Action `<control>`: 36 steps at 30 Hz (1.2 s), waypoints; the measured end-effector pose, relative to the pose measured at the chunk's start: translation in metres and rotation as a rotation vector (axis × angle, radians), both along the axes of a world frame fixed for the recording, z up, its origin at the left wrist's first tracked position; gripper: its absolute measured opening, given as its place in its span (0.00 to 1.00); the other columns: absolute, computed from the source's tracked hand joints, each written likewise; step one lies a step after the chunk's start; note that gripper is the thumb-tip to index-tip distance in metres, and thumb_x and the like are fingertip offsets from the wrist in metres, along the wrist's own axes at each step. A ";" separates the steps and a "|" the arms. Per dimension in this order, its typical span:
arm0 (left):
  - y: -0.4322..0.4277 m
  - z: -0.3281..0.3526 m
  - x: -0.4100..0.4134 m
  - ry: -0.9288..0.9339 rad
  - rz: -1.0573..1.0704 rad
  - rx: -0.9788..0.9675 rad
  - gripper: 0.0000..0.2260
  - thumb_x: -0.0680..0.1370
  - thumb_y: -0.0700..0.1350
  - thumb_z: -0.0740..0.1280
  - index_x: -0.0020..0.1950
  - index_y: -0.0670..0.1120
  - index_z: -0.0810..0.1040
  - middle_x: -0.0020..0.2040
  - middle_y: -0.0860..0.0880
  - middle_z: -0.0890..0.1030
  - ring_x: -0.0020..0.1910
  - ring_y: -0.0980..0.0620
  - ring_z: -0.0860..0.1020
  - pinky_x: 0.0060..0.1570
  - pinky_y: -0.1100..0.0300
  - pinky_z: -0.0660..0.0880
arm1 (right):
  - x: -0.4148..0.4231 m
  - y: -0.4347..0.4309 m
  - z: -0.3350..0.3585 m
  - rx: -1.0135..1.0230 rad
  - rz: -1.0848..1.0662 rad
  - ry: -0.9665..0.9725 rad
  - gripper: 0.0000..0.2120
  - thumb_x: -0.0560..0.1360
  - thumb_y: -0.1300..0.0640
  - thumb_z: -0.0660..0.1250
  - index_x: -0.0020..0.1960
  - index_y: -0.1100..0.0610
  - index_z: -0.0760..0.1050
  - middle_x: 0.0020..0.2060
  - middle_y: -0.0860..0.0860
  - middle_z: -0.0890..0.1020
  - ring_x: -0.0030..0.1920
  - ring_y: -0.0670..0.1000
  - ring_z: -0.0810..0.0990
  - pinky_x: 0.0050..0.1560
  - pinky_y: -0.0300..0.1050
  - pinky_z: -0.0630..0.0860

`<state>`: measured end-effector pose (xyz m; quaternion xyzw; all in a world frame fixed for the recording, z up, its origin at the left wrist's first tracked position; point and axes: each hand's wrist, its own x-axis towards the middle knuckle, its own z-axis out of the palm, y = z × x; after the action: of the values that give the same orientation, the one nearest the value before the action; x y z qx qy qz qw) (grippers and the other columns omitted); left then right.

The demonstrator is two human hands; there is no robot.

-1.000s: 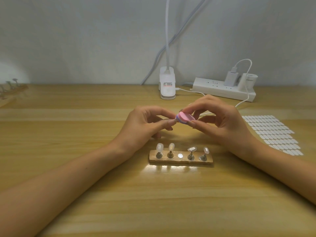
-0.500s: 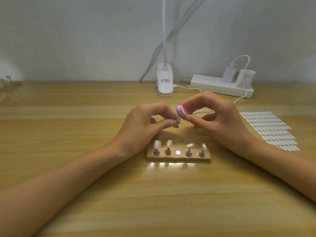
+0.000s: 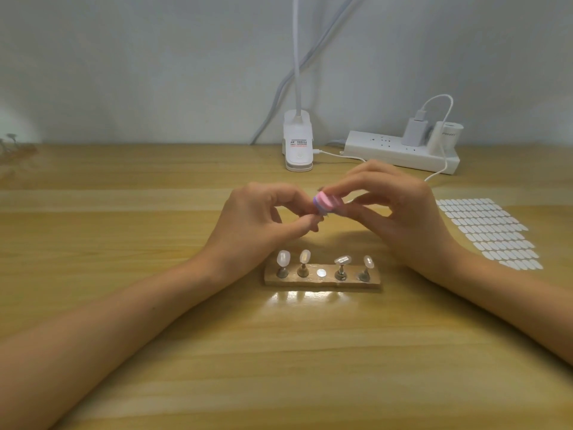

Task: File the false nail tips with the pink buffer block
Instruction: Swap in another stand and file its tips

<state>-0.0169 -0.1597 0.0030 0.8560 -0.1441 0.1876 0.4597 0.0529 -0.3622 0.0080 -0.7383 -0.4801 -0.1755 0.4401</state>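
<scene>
My right hand [image 3: 400,212] pinches the pink buffer block [image 3: 325,203], which has a purple layer on its left side. It hovers above the table, behind the nail stand. My left hand [image 3: 257,221] pinches a small false nail tip on its peg [image 3: 319,216] between thumb and forefinger, right under the block's left end; the tip is mostly hidden. In front of both hands lies a wooden stand [image 3: 322,279] with several nail tips [image 3: 283,258] upright on metal pegs; its middle slot shows only a bare round magnet [image 3: 322,273].
A sheet of white adhesive tabs [image 3: 490,232] lies to the right. At the back stand a white clip lamp base [image 3: 297,147] and a power strip [image 3: 400,152] with chargers and a cable [image 3: 437,173]. Another stand [image 3: 12,144] sits at the far left edge.
The block has tilted from standing on edge to lying flatter, and shifted a little along the nail tip held by my left hand. Both hands stay in the same place.
</scene>
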 end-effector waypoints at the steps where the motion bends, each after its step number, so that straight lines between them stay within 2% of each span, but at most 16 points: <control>1: 0.000 0.000 0.000 -0.006 0.000 0.007 0.03 0.76 0.42 0.75 0.42 0.47 0.86 0.36 0.56 0.86 0.22 0.61 0.70 0.28 0.73 0.63 | 0.000 0.000 0.000 -0.010 0.016 -0.038 0.09 0.76 0.57 0.70 0.54 0.59 0.84 0.48 0.51 0.83 0.50 0.51 0.82 0.47 0.47 0.82; 4: 0.000 0.000 0.001 -0.004 -0.007 -0.007 0.02 0.75 0.41 0.76 0.44 0.47 0.87 0.37 0.54 0.86 0.23 0.62 0.71 0.28 0.73 0.64 | 0.001 -0.001 0.000 -0.006 0.007 -0.035 0.10 0.75 0.59 0.71 0.55 0.59 0.84 0.48 0.50 0.82 0.49 0.52 0.82 0.47 0.48 0.81; 8: 0.000 0.000 0.001 -0.010 -0.017 0.002 0.03 0.76 0.43 0.76 0.42 0.47 0.87 0.36 0.56 0.85 0.22 0.60 0.68 0.27 0.72 0.62 | 0.000 -0.001 0.000 -0.021 0.036 -0.099 0.09 0.75 0.60 0.72 0.55 0.59 0.83 0.47 0.55 0.82 0.49 0.53 0.82 0.47 0.46 0.81; 11: 0.001 0.000 0.002 -0.005 -0.025 -0.024 0.02 0.75 0.41 0.76 0.44 0.47 0.87 0.38 0.54 0.86 0.22 0.61 0.69 0.27 0.72 0.63 | 0.002 0.000 0.000 0.003 -0.001 -0.044 0.09 0.75 0.60 0.71 0.55 0.59 0.83 0.47 0.55 0.82 0.49 0.53 0.82 0.48 0.48 0.81; 15: 0.001 -0.001 0.001 -0.020 -0.036 -0.016 0.02 0.76 0.43 0.76 0.43 0.48 0.87 0.34 0.59 0.84 0.22 0.61 0.68 0.27 0.73 0.62 | 0.001 -0.001 -0.001 -0.041 0.035 -0.131 0.10 0.75 0.61 0.72 0.55 0.59 0.83 0.48 0.56 0.82 0.49 0.53 0.82 0.49 0.45 0.81; 18: 0.001 -0.001 0.003 -0.009 -0.038 -0.045 0.01 0.75 0.42 0.76 0.43 0.47 0.87 0.36 0.57 0.85 0.22 0.61 0.68 0.28 0.73 0.62 | 0.002 -0.002 0.000 0.002 -0.006 -0.028 0.10 0.75 0.58 0.70 0.56 0.58 0.83 0.49 0.54 0.82 0.50 0.53 0.82 0.49 0.51 0.82; 22: 0.001 -0.001 0.003 -0.007 -0.044 -0.050 0.03 0.76 0.43 0.75 0.42 0.48 0.87 0.32 0.61 0.82 0.22 0.62 0.68 0.27 0.74 0.61 | 0.001 0.000 -0.002 -0.055 0.038 -0.132 0.10 0.75 0.59 0.71 0.56 0.58 0.83 0.49 0.54 0.81 0.50 0.51 0.81 0.48 0.47 0.80; 26: 0.001 -0.002 0.004 0.007 -0.062 -0.064 0.01 0.75 0.40 0.75 0.45 0.45 0.87 0.38 0.53 0.86 0.22 0.62 0.69 0.28 0.73 0.64 | 0.004 -0.002 -0.001 -0.010 -0.011 -0.041 0.10 0.76 0.56 0.68 0.56 0.54 0.81 0.49 0.54 0.81 0.50 0.52 0.82 0.48 0.51 0.81; 29: 0.001 -0.002 0.003 0.006 -0.062 -0.051 0.01 0.76 0.39 0.75 0.45 0.44 0.87 0.38 0.52 0.87 0.23 0.62 0.71 0.29 0.73 0.66 | 0.004 -0.002 -0.002 -0.032 0.029 -0.070 0.10 0.76 0.58 0.70 0.57 0.55 0.82 0.48 0.55 0.81 0.49 0.53 0.81 0.47 0.48 0.81; 32: 0.002 -0.002 0.004 0.011 -0.069 -0.076 0.01 0.76 0.40 0.75 0.46 0.44 0.87 0.39 0.52 0.87 0.24 0.61 0.71 0.28 0.72 0.67 | 0.004 -0.002 0.000 -0.005 -0.019 -0.035 0.11 0.76 0.58 0.69 0.58 0.56 0.81 0.48 0.55 0.81 0.49 0.51 0.82 0.49 0.48 0.82; 36: 0.001 -0.002 0.004 -0.001 -0.066 -0.050 0.02 0.76 0.42 0.75 0.45 0.44 0.87 0.37 0.55 0.86 0.23 0.62 0.70 0.28 0.73 0.64 | 0.000 -0.001 -0.002 -0.064 0.006 -0.156 0.11 0.76 0.58 0.70 0.57 0.58 0.82 0.49 0.55 0.81 0.50 0.56 0.80 0.47 0.45 0.80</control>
<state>-0.0129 -0.1582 0.0006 0.8389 -0.1675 0.1763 0.4869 0.0532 -0.3632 0.0062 -0.7345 -0.5207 -0.2156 0.3780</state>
